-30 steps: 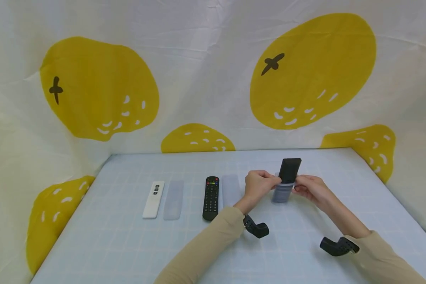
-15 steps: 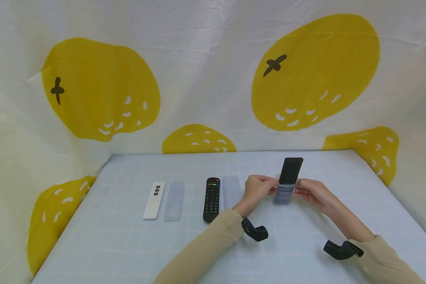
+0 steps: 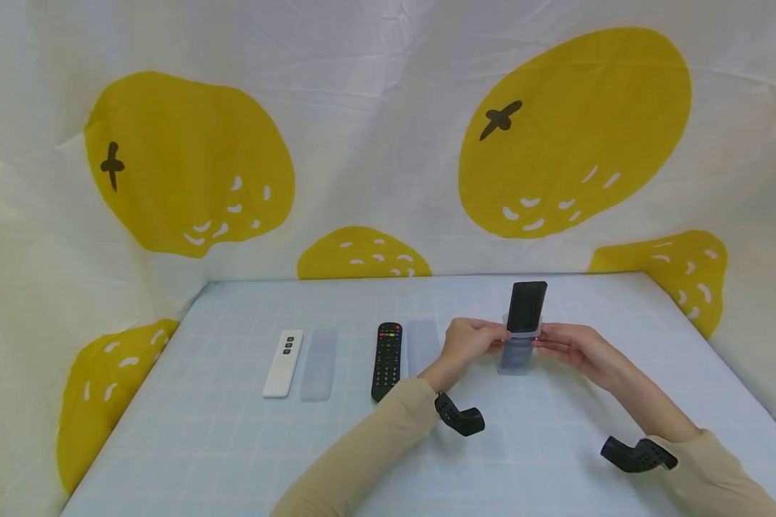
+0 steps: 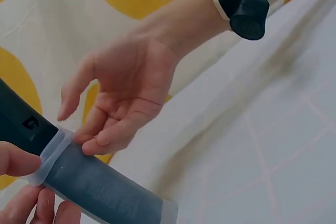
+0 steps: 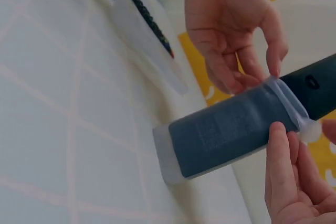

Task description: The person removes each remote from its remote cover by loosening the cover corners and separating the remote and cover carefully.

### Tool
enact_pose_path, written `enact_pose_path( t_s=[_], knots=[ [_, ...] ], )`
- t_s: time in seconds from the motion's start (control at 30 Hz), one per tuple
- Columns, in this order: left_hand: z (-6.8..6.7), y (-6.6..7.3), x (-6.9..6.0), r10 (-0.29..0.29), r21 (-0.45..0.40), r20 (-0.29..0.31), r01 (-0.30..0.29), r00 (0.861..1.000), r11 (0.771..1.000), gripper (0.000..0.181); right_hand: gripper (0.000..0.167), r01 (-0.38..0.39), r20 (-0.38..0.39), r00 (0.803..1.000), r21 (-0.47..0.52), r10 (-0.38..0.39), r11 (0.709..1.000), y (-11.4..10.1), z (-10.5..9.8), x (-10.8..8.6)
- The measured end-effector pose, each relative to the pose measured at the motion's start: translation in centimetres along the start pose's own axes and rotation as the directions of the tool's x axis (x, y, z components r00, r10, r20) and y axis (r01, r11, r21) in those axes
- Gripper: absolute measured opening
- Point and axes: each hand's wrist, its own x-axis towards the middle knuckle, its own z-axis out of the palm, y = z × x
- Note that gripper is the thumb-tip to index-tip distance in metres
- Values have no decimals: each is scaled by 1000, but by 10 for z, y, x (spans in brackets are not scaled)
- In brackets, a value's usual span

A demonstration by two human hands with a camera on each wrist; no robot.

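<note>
Pinching one corner of the gathered rim of a translucent, pale, soft plastic sleeve (image 5: 226, 129), the left hand (image 3: 468, 339) has its thumb on the rim and its fingers behind. The right hand (image 3: 578, 348) touches the opposite edge of the sleeve with its fingers, its thumb close beside the rim; whether it pinches there I cannot tell. Between the hands, over the right part of the pale, checked desk (image 3: 388, 459), a dark, flat, oblong device with rounded corners (image 3: 527, 307) stands tilted, its lower part inside the sleeve and its upper end bare. A clear strip of sleeve extends past the device's lower end; contact with the desk cannot be made out. Compared with half a second ago, the device sits slightly higher and a touch further left in the head view, and the right forearm (image 3: 656, 402) has shifted outward. To the left, the black, long remote control with many buttons (image 3: 386, 359) and the white, slim remote control with three dark buttons (image 3: 282, 364) still lie on the desk, each with a flat, translucent, oblong cover just to its right, one (image 3: 422, 345) partly hidden by the left arm, the other (image 3: 319, 365) in full view.
</note>
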Motion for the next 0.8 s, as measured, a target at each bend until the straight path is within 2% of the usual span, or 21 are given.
enact_pose_path(
  t_s=[0.07,0.2,0.3,0.47,0.6,0.8],
  knots=[
    [0,1,0,-14,-3,-7,14,1000,1000,10,30,-19,6,1000,17,19,1000,0,-1,0],
    [1,2,1,-37,-3,-22,36,999,999,8,25,-86,-32,996,2,86,996,1,0,1],
    [1,1,1,-53,4,-34,53,998,999,8,21,-107,-47,993,-15,107,994,3,1,1],
    [3,-2,1,-71,-10,-45,71,996,997,8,22,-91,-28,995,7,92,996,5,1,-1],
    [6,-4,1,-65,-21,-65,63,996,998,8,28,-69,-33,997,49,71,996,7,1,0],
    [11,-4,1,3,99,-121,9,993,995,12,34,0,-135,991,50,7,999,10,5,3]
  ],
)
